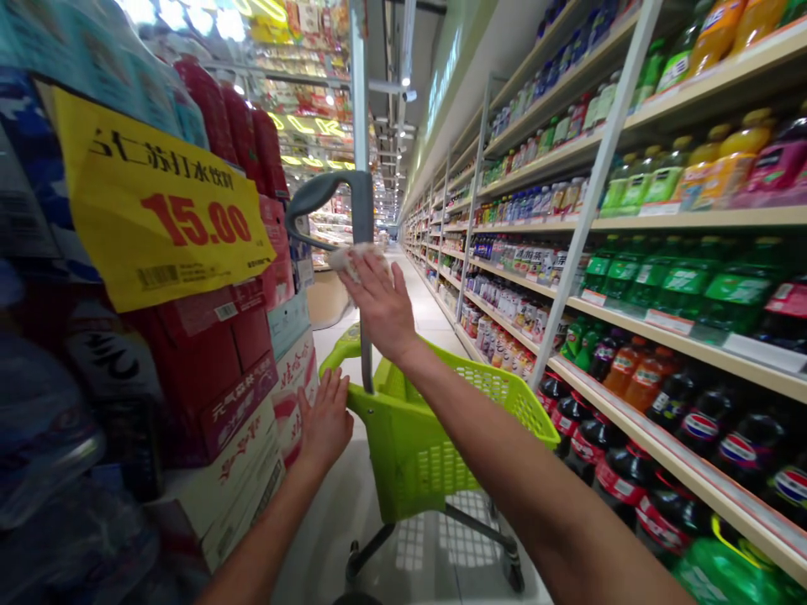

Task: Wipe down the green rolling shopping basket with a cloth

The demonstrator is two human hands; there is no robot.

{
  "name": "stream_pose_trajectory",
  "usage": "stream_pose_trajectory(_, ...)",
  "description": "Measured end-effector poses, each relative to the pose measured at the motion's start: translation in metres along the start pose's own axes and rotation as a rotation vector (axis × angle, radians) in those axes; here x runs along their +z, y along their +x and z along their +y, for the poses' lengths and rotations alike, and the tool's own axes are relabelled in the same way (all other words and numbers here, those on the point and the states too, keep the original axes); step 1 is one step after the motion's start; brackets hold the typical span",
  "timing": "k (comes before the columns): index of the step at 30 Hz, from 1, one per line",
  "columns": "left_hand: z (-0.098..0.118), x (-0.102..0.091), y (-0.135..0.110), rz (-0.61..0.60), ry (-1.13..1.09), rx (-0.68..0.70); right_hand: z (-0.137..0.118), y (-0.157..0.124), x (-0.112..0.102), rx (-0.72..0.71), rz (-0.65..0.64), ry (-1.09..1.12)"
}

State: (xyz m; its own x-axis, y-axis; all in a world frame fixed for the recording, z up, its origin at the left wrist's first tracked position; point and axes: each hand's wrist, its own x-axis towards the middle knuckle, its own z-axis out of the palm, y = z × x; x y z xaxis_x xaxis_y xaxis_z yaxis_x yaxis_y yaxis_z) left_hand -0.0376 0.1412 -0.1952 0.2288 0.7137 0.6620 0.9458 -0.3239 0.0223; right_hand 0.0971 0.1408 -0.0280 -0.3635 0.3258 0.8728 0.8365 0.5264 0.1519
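From the head camera: the green basket trolley [429, 454] stands mid-aisle, and everything hangs off it. The right hand [378, 307] lies flat, fingers stretched out, pressing a white cloth [353, 256] against the grey pole [364, 336] that rises from the trolley's near rim, just under the curved grey handle [319, 197]. The left hand [324, 420] sits low at the trolley's near-left corner, fingertips on the green rim; I cannot tell whether it grips. Left of the trolley, stacked red cartons [214, 353] under a yellow price sign [157, 210]. Right of it, long shelves [661, 220] of drink bottles [712, 433].
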Motion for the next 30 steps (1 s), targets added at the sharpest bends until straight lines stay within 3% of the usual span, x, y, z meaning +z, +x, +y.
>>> stream_pose_trajectory(6, -0.003, 0.003, -0.004, 0.013, 0.002, 0.010, 0.015, -0.080, 0.033, -0.432, -0.349, -0.054)
stream_pose_trajectory(8, -0.003, 0.003, -0.004, -0.009, 0.003, -0.001, 0.018, -0.079, 0.033, -0.499, -0.379, -0.082)
stream_pose_trajectory(12, -0.003, 0.003, -0.002, -0.041, -0.001, -0.011, 0.024, -0.022, 0.017, -0.337, -0.226, -0.175)
stream_pose_trajectory(14, -0.003, 0.003, -0.002, -0.041, 0.000, -0.010, 0.025, -0.012, 0.015, -0.277, -0.164, -0.196)
stream_pose_trajectory(16, -0.004, 0.004, -0.003, -0.032, 0.002, -0.002, 0.024, -0.033, 0.022, -0.342, -0.180, -0.187)
stream_pose_trajectory(19, -0.006, 0.004, -0.005, -0.019, 0.002, 0.027, 0.020, -0.090, 0.036, -0.559, -0.278, -0.139)
stream_pose_trajectory(21, -0.007, 0.004, -0.006, -0.011, 0.004, 0.045, 0.020, -0.109, 0.039, -0.604, -0.334, -0.113)
stream_pose_trajectory(27, -0.005, 0.002, -0.003, -0.011, 0.008, 0.028, 0.019, -0.060, 0.026, -0.287, -0.195, -0.119)
stream_pose_trajectory(30, -0.007, 0.001, -0.004, -0.039, 0.006, 0.042, 0.013, -0.081, 0.034, -0.340, -0.224, -0.099)
